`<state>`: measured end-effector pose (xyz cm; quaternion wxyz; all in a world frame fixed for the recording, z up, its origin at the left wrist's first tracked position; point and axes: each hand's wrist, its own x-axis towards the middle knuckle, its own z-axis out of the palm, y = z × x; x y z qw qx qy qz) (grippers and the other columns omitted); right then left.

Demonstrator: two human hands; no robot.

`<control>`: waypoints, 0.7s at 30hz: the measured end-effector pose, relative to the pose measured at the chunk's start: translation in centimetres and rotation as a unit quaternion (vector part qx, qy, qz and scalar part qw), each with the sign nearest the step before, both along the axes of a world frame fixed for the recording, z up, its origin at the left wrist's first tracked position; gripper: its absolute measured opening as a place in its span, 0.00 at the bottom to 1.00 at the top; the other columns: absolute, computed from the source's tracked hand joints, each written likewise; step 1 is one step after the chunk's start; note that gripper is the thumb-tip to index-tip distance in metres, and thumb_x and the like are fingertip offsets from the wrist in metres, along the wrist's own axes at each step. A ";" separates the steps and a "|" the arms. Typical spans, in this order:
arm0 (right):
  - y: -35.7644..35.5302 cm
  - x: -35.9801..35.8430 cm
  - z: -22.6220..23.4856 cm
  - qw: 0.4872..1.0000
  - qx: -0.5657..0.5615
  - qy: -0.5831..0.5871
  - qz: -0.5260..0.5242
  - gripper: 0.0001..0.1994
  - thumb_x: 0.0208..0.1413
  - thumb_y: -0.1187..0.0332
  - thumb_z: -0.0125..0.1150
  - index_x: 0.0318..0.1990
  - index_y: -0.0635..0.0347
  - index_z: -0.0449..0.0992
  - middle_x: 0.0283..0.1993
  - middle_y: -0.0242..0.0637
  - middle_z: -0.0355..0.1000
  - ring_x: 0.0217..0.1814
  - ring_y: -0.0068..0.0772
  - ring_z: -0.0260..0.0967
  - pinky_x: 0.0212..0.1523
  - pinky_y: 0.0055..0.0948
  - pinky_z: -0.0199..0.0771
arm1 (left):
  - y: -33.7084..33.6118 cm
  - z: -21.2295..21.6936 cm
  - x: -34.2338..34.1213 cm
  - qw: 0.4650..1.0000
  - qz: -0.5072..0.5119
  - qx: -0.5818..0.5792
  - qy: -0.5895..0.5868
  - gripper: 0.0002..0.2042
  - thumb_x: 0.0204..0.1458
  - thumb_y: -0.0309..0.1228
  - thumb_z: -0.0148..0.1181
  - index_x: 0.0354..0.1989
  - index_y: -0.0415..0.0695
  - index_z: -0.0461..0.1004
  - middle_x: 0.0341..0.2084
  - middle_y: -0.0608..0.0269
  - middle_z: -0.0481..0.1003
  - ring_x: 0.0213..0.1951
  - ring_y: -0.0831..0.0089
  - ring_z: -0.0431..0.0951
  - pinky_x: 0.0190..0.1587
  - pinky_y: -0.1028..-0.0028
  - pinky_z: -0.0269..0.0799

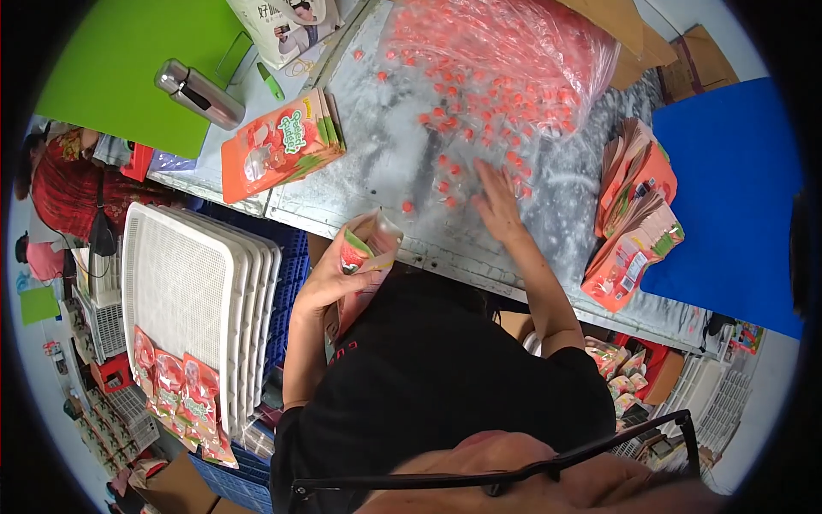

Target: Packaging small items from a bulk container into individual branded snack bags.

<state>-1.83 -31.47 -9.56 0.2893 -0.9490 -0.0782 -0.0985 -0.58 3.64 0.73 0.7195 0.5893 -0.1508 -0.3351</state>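
At the table's front edge, my left hand (pixel 321 287) grips a red and pink stand-up pouch (pixel 370 248), its top spread open and facing up. My right hand (pixel 498 206) is over the grey tabletop (pixel 368 163), fingers stretched out at the near edge of a scatter of small red, clear-wrapped pieces (pixel 467 133); I cannot make out anything held in it. More of these pieces spill from a large clear plastic bag (pixel 505 43) at the back. A pile of flat red pouches (pixel 287 146) lies to the left, and fanned pouch stacks (pixel 629 265) lie to the right.
A steel thermos (pixel 201 96), a green-handled tool (pixel 271 81) and a white printed bag (pixel 282 30) stand or lie at the back left. Stacked white trays (pixel 184 283) with several red pouches (pixel 184 390) are at my left. A blue panel (pixel 728 206) borders the right side.
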 end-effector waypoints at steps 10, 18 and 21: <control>0.3 0.4 -0.2 0.876 0.476 -0.013 -0.076 0.30 0.69 0.51 0.34 0.72 0.60 0.47 0.68 0.43 0.61 0.74 0.39 0.51 0.74 0.39 0.40 | 0.2 0.8 -0.1 1.000 0.011 0.013 0.014 0.47 0.37 0.24 0.71 0.69 0.39 0.52 0.65 0.54 0.59 0.67 0.66 0.57 0.68 0.68 0.47; 1.7 0.4 0.1 0.990 0.102 -0.012 -0.096 0.29 0.62 0.60 0.50 0.69 0.56 0.57 0.70 0.45 0.58 0.72 0.47 0.53 0.72 0.52 0.40 | 0.3 0.8 -0.1 0.999 0.025 0.012 0.024 0.47 0.36 0.23 0.70 0.69 0.39 0.51 0.64 0.55 0.61 0.67 0.67 0.58 0.68 0.68 0.48; 2.8 0.4 0.4 0.996 0.005 -0.029 -0.082 0.31 0.57 0.58 0.57 0.68 0.50 0.60 0.68 0.42 0.59 0.71 0.50 0.52 0.71 0.59 0.38 | 0.4 0.8 -0.1 0.999 0.026 0.019 0.013 0.47 0.36 0.24 0.70 0.69 0.39 0.51 0.64 0.55 0.61 0.67 0.67 0.58 0.68 0.68 0.49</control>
